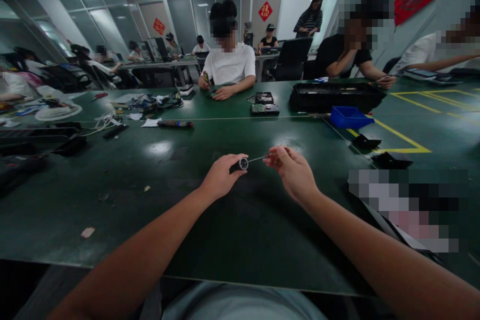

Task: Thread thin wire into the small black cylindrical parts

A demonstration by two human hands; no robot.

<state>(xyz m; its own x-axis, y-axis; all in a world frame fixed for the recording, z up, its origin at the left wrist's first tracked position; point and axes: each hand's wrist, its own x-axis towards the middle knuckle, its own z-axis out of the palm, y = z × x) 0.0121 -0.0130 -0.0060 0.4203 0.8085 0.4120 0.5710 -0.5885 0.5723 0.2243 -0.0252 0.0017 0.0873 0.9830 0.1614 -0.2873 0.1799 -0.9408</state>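
Just above the green table [210,240], my left hand [220,177] is closed round a small dark cylinder [243,164], whose round, light-rimmed end faces right. My right hand [293,172] pinches a thin metal rod [257,159] that looks like a screwdriver shaft; its handle is mostly hidden by my fingers. The rod's tip reaches the open end of the cylinder. Whether it goes inside is too small to tell.
A dark pen-like tool [175,124] lies ahead on the left. Hard drives [264,109], a black tray [335,96] and a blue bin [350,117] stand farther off. Across the table, a person in white [230,66] works. Black pieces [392,160] lie at right.
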